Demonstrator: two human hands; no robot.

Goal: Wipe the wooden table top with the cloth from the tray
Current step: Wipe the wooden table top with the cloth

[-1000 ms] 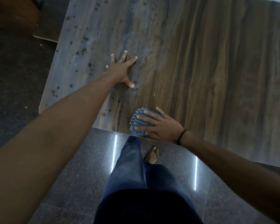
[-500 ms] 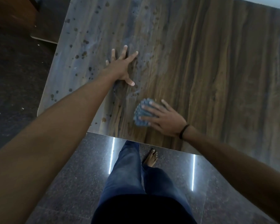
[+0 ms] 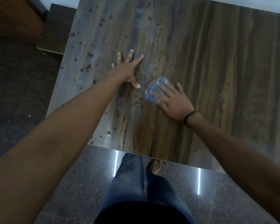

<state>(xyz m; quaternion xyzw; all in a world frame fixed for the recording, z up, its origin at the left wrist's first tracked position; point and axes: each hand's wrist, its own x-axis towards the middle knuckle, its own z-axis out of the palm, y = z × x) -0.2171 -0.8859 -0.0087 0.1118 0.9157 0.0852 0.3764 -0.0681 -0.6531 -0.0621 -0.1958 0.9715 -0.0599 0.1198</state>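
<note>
The wooden table top (image 3: 217, 78) fills the upper part of the head view, with dark spots and wet smears over its left half. My left hand (image 3: 126, 70) lies flat on the table with its fingers spread and holds nothing. A bunched blue cloth (image 3: 153, 89) sits on the wood just right of my left thumb. My right hand (image 3: 171, 99) presses down on the cloth with fingers spread over it; a dark band circles that wrist. No tray is in view.
The table's near edge (image 3: 152, 155) runs across below my hands, its left edge (image 3: 61, 75) slants up to the far left. Polished dark floor (image 3: 81, 183) lies beneath, with my jeans-clad legs (image 3: 136, 183) and a bare foot (image 3: 156, 166). Wooden furniture (image 3: 14, 18) stands at far left.
My right hand has slid the cloth away from the near edge, farther onto the table and beside my left thumb. My left hand stays planted flat in the same spot.
</note>
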